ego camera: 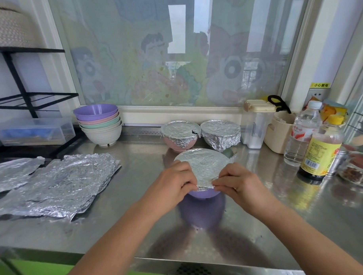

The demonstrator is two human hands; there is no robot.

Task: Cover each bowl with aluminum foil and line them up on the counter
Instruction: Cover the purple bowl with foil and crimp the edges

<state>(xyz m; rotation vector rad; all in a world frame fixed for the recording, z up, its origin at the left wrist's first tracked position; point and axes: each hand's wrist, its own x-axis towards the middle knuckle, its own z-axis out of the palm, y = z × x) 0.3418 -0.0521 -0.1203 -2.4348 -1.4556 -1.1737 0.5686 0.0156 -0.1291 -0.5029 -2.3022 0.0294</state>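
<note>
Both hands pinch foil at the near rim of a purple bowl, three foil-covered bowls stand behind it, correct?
Not three: the head view shows only two behind the purple bowl, a foil-covered pink bowl and a foil-wrapped pale bowl.

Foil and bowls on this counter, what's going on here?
A person is fitting foil over a purple bowl, left hand and right hand both pinching its near edge. A covered pink bowl and another covered bowl stand side by side behind it. A stack of uncovered bowls waits at back left; loose foil sheets lie on the counter.
</note>
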